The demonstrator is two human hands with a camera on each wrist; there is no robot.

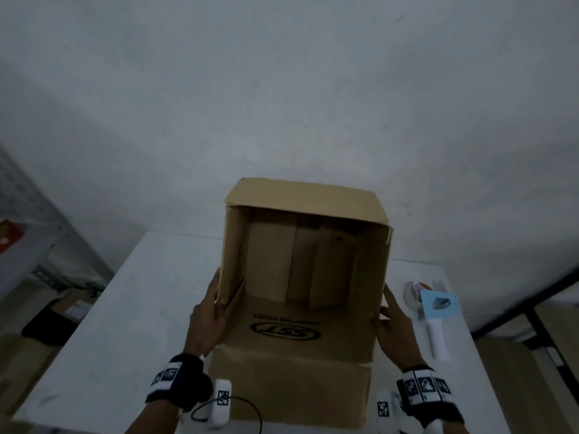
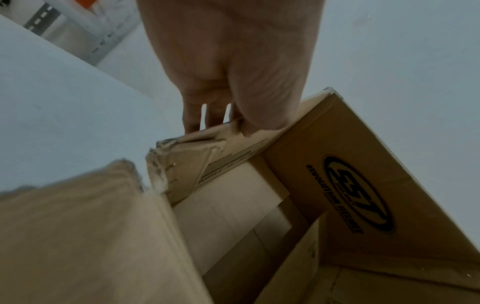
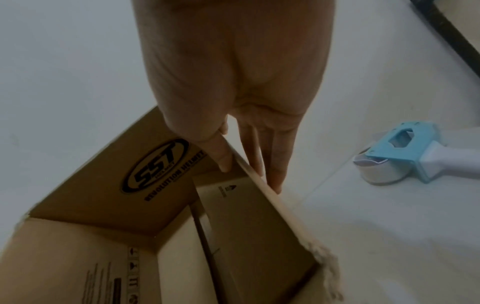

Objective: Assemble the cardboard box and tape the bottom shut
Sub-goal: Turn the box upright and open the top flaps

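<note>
Lying on its side on the white table (image 1: 103, 308), the cardboard box (image 1: 305, 195) opens toward the person, one long flap (image 1: 288, 386) spread flat at the near table edge. The left hand (image 1: 208, 321) grips the box's left wall edge, thumb inside and fingers outside. The right hand (image 1: 391, 324) pinches the right wall edge the same way, fingers nearly straight. A blue tape dispenser (image 1: 434, 311) lies just right of the box, near the right hand. Bare tabletop stretches left of the box; a shelf rack (image 1: 28, 233) stands beyond the table's left edge.
</note>
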